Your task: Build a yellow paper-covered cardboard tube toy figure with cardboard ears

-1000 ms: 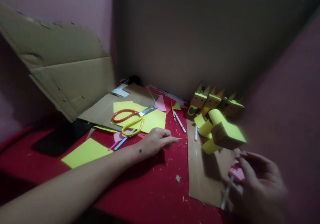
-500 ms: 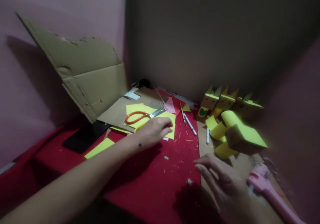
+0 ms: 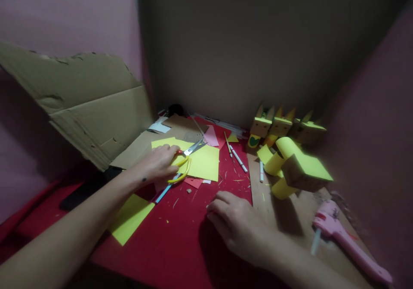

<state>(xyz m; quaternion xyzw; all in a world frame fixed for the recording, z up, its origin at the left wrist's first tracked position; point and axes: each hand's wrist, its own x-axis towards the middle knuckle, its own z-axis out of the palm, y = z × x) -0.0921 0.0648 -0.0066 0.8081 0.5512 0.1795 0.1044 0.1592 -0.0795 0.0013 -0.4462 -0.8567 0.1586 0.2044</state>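
My left hand (image 3: 161, 162) lies over the orange handle of the scissors (image 3: 194, 147), its fingers closed round that handle. The scissors' blades are a little apart and point away over yellow paper sheets (image 3: 203, 162); the yellow handle loop sticks out beside my fingers. Under that loop a blue and white pen-like stick (image 3: 165, 193) is partly hidden. Nearer the table's front lies another yellow sheet (image 3: 132, 218), partly behind my left forearm. My right hand (image 3: 235, 222) hovers above the red tabletop with curled fingers, and nothing shows in it.
A pink glue gun (image 3: 343, 235) rests on a cardboard sheet (image 3: 264, 211) at right. Behind it stand a yellow-and-cardboard figure (image 3: 303, 168) and several small box-headed figures (image 3: 280, 125). White markers (image 3: 238, 159) lie mid-table. A big cardboard flap (image 3: 97, 95) leans at left, beside a dark flat object (image 3: 84, 190).
My left hand has drawn back from the paper onto the scissors' orange handle. My right hand has moved left and its fingers have curled. The near yellow sheet has shifted toward me; the view has swung right.
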